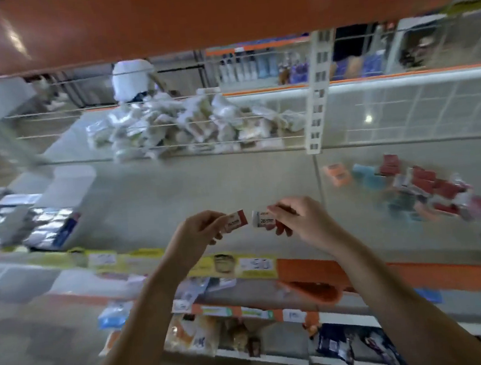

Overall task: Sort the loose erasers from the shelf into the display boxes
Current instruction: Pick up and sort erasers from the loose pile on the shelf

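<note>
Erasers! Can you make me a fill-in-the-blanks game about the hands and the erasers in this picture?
1. Each of the hands holds one ____.
2. The eraser in the right hand has "____" printed on its white sleeve.
3. The pile of loose erasers lies on the shelf to the ____ of both hands.
4. The left hand holds an eraser whose sleeve has a ____ end.

Missing words: eraser; 2B; right; red
</note>
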